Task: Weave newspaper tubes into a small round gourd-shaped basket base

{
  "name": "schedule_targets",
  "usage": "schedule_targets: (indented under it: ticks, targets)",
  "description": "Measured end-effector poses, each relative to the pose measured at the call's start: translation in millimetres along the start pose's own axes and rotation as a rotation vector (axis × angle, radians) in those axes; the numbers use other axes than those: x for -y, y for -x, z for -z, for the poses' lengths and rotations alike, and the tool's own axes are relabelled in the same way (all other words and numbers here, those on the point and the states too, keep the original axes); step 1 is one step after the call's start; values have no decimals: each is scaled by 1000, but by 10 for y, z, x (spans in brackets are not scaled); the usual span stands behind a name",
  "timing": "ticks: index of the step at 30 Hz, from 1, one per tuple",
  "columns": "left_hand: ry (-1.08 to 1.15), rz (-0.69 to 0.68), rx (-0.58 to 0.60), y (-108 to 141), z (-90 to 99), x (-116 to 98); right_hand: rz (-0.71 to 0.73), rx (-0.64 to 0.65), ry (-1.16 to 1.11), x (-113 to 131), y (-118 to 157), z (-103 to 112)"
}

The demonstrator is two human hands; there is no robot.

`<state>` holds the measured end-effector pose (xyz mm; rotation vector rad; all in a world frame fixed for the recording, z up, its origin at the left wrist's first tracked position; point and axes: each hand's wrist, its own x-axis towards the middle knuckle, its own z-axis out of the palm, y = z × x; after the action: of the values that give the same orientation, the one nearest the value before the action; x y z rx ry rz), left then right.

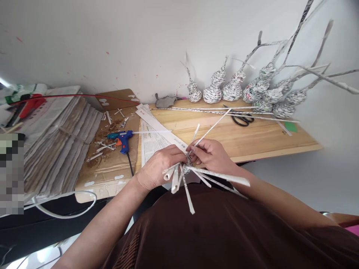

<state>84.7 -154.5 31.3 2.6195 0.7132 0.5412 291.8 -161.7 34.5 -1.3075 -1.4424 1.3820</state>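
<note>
Close to my body, over the table's front edge, both hands meet at a small woven paper piece (187,169) with several rolled paper tubes (221,175) fanning out of it. My left hand (161,164) is closed around its left side, with tube ends poking out below the fingers. Thumb and fingers of my right hand (209,152) pinch a thin paper tube (211,129) that slants up to the right. Much of the weave is hidden behind the fingers.
Finished-looking woven paper gourds (213,87) line the wall. Black scissors (242,118) and long paper tubes lie on the wooden board (280,144). A blue glue gun (125,142) rests on cardboard (109,175), beside a tall newspaper stack (63,145). Paper strips (157,127) lie between.
</note>
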Motion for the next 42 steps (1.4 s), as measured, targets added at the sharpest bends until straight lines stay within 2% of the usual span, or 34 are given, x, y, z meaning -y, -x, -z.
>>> schedule_targets:
  ticks: [2, 5, 9, 13, 18, 25, 33, 38, 42]
  targets:
    - [-27, 17, 48, -25, 53, -30, 37, 15, 22, -3, 11, -8]
    - [-53, 54, 53, -39, 76, -68, 61, 39, 33, -15, 13, -13]
    - [-23, 52, -10, 3, 8, -81, 114, 53, 29, -18, 1, -29]
    - [-5, 91, -74, 64, -50, -68, 76, 72, -1, 6, -9, -44]
    - [-9, 99, -88, 79, -61, -96, 134, 60, 81, 0, -3, -61]
    - [-102, 271, -235, 41, -91, -222, 199, 40, 117, -6, 41, -109]
    - [32, 434, -390, 61, -204, -237, 223, 18, 178, -9, 141, -188]
    - [72, 383, -413, 72, -223, -213, 258, 54, 143, -55, 158, -171]
    - [121, 407, -409, 92, -211, -176, 307, 123, 158, -80, 176, -102]
